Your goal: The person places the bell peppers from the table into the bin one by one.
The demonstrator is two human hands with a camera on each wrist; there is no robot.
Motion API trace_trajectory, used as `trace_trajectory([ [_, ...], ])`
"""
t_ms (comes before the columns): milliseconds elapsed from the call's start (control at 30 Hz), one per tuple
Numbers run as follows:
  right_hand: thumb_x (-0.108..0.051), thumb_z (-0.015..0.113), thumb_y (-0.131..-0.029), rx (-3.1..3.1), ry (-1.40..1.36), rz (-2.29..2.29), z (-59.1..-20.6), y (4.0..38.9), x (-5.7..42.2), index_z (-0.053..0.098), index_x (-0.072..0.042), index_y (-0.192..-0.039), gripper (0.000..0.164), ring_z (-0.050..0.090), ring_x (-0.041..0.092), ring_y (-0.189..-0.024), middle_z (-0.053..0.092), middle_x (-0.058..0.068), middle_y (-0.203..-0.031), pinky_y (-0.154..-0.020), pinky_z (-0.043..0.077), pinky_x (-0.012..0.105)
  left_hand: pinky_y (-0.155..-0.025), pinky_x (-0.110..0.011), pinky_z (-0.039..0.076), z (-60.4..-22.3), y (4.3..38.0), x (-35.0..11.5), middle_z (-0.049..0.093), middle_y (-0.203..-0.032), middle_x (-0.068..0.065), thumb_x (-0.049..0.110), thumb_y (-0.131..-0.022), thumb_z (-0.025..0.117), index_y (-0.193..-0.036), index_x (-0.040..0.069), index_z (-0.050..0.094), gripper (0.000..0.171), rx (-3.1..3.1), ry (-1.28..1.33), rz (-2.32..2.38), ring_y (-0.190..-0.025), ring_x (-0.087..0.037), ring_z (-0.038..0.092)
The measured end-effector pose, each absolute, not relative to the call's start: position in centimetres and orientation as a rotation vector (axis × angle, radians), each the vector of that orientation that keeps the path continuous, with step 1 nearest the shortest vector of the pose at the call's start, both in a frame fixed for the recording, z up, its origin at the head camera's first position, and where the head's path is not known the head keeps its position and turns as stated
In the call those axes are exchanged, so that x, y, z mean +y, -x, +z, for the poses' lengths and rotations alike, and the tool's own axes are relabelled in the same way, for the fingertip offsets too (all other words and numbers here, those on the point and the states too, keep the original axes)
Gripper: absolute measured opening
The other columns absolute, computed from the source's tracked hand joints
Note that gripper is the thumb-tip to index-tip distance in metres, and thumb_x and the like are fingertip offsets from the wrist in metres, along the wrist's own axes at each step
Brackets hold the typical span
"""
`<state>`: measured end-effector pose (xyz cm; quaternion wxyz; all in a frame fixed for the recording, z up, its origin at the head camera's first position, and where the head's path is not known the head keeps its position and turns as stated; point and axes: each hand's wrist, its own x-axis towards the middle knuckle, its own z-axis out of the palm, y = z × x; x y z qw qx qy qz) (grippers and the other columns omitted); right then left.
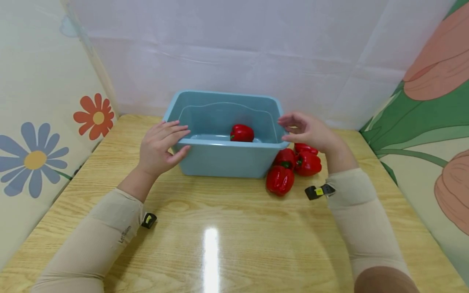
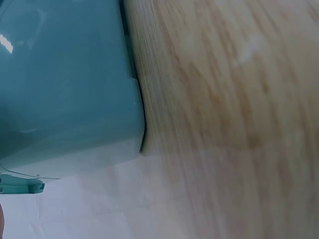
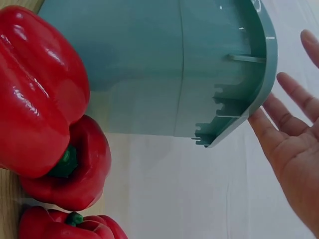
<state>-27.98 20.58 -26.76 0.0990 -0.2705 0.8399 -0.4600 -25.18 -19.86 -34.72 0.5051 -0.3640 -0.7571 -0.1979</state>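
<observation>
A light blue plastic bin (image 1: 227,160) stands on the table near the back wall. One red bell pepper (image 1: 242,133) lies inside it, toward the right. My left hand (image 1: 161,146) is spread over the bin's left front corner, fingers extended across the rim. At the right end of the rim is my right hand (image 1: 309,130), its fingers loosely bent. In the right wrist view, the fingers (image 3: 281,117) of that hand reach right at the rim's outer edge, palm open. Several red bell peppers (image 1: 280,180) are clustered on the table against the bin's right side, below the right hand.
The wooden table (image 1: 183,228) extends in front of the bin. A white sheet (image 1: 238,49) hangs behind it. Flower-patterned panels (image 1: 36,101) flank the table on both sides. Each wrist wears a small black strapped device (image 1: 319,191).
</observation>
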Motion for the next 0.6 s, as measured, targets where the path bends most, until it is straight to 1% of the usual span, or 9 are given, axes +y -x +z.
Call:
trace_trajectory([
  [100,-0.015,0.068,-0.081,2.459,0.815,-1.41,-26.9,27.8,20.7,0.046,-0.006,-0.126,0.052,0.041,0.032,-0.125,0.048,0.008,-0.13,-0.1,0.036,0.045,-0.088,-0.052,0.042,-34.7,25.2,-19.9,0.068,-0.1,-0.011,0.035,-0.079,0.059,-0.101,0.004,0.07,0.04,-1.831,0.882,-0.474,-0.1,-0.033,0.061],
  [200,-0.012,0.068,-0.08,2.479,0.836,-1.432,-26.9,27.7,20.8,0.047,-0.005,-0.125,0.051,0.041,0.03,-0.125,0.048,0.009,-0.129,-0.102,0.033,0.046,-0.089,-0.052,0.042,-34.7,25.2,-19.9,0.068,-0.101,-0.011,0.035,-0.079,0.059,-0.102,0.004,0.07,0.04,-1.832,0.884,-0.473,-0.101,-0.033,0.061],
  [333,-0.008,0.068,-0.08,2.513,0.864,-1.458,-26.9,27.5,21.4,0.048,-0.002,-0.124,0.048,0.042,0.025,-0.123,0.049,0.014,-0.128,-0.105,0.029,0.043,-0.089,-0.052,0.042,-34.8,25.2,-19.9,0.068,-0.101,-0.011,0.036,-0.081,0.058,-0.102,0.005,0.07,0.04,-1.828,0.885,-0.471,-0.101,-0.033,0.061],
  [433,-0.007,0.067,-0.081,2.522,0.866,-1.461,-27.0,27.4,21.9,0.047,0.0,-0.125,0.048,0.044,0.024,-0.122,0.049,0.015,-0.128,-0.105,0.029,0.041,-0.089,-0.051,0.043,-34.8,25.3,-19.9,0.068,-0.101,-0.011,0.037,-0.081,0.057,-0.102,0.005,0.07,0.041,-1.825,0.881,-0.471,-0.101,-0.032,0.061],
  [567,-0.01,0.066,-0.082,2.537,0.845,-1.43,-27.1,27.1,22.8,0.046,-0.002,-0.126,0.049,0.045,0.021,-0.121,0.049,0.01,-0.128,-0.104,0.031,0.04,-0.089,-0.051,0.043,-34.8,25.3,-19.9,0.068,-0.101,-0.011,0.037,-0.081,0.057,-0.103,0.005,0.07,0.041,-1.823,0.879,-0.472,-0.1,-0.032,0.061],
  [600,-0.01,0.066,-0.082,2.54,0.832,-1.426,-27.1,27.1,22.9,0.046,-0.002,-0.126,0.049,0.045,0.022,-0.122,0.049,0.009,-0.128,-0.103,0.033,0.038,-0.089,-0.051,0.043,-34.8,25.3,-19.9,0.068,-0.101,-0.011,0.037,-0.081,0.057,-0.103,0.006,0.07,0.04,-1.823,0.879,-0.472,-0.101,-0.032,0.061],
])
